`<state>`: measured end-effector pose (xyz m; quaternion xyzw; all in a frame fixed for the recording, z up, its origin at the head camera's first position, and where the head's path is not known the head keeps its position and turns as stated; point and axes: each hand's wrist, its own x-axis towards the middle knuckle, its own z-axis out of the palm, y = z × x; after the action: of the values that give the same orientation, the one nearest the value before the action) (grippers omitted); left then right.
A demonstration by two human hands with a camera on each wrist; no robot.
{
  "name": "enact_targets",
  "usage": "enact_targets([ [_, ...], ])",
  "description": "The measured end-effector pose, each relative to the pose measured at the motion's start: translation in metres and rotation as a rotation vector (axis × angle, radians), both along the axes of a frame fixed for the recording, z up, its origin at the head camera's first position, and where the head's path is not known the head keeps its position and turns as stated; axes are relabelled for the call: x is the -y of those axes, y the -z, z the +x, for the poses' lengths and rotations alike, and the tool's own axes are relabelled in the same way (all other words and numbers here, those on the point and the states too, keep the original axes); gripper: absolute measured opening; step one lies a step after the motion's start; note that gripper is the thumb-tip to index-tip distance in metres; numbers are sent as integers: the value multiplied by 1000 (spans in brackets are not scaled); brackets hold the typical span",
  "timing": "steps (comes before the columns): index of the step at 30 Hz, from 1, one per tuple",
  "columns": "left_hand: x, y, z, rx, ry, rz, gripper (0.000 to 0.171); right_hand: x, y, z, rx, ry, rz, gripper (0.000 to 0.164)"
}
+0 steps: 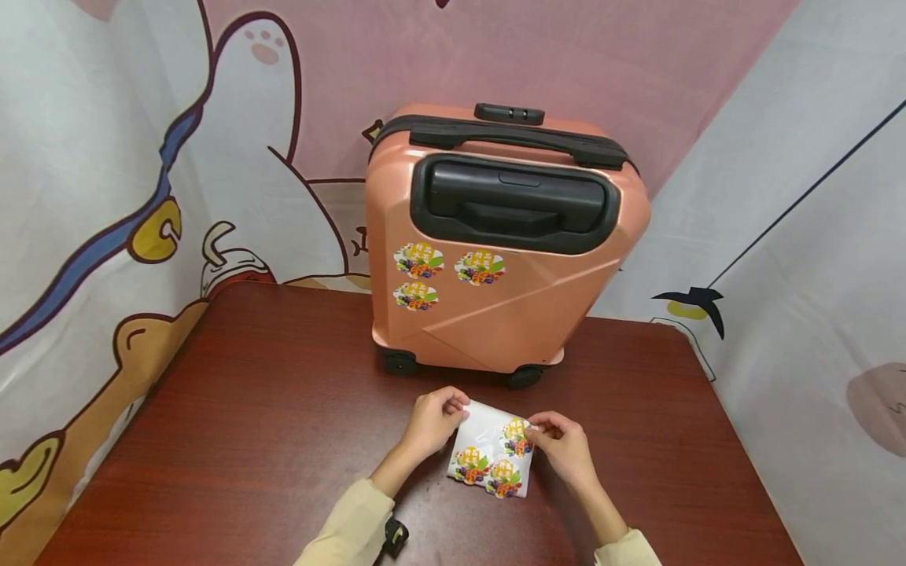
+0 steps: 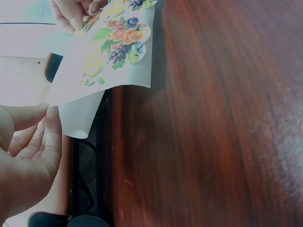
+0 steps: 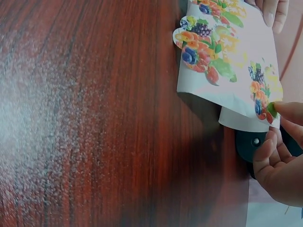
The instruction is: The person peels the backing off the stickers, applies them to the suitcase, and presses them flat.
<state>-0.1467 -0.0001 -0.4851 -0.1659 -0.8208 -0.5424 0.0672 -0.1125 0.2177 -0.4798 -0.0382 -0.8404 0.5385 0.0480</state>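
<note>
A white sticker sheet (image 1: 484, 424) is held up between both hands, low in front of the suitcase. Three round fruit stickers show on it, two along its near edge and one sticker (image 1: 517, 437) at the far right corner. My left hand (image 1: 432, 420) pinches the sheet's far left corner between thumb and fingers. At the opposite corner my right hand (image 1: 565, 448) pinches the sheet, fingertips right at the corner sticker's edge. Part of the sheet curls underneath, seen as a white flap (image 3: 241, 122) in the right wrist view.
An upright pink-orange suitcase (image 1: 488, 322) stands at the back of the dark red-brown table (image 1: 283, 409). Three fruit stickers (image 1: 419, 260) are on its upper left face. Patterned cloth (image 1: 318, 94) hangs behind and at both sides. A small black object (image 1: 395, 537) is by the left sleeve.
</note>
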Motion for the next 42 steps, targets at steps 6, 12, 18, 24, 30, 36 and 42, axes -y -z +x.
enact_targets([
  [6, -1, 2, 1, 1, -6, 3, 13, -1, 3, 0, -25, 45, 41, 7],
  [12, -2, 4, 0, 8, -4, 20, 14, -3, 12, -1, -117, 85, 124, 8],
  [18, -2, 4, -1, 21, -1, 16, 14, -4, 13, -1, -156, 70, 140, 7],
  [24, -1, 4, -2, 38, 1, -1, 13, -3, 8, 0, -168, 42, 104, 8],
  [30, -1, 4, -4, 58, 4, -1, 11, 5, -12, 7, -236, -13, 92, 9],
  [36, 0, 4, -7, 67, 1, -6, 9, -2, -9, 6, -278, -116, 7, 12],
  [42, -1, 6, -9, 78, -8, -18, 9, -16, 8, 0, -256, -168, -33, 12],
])
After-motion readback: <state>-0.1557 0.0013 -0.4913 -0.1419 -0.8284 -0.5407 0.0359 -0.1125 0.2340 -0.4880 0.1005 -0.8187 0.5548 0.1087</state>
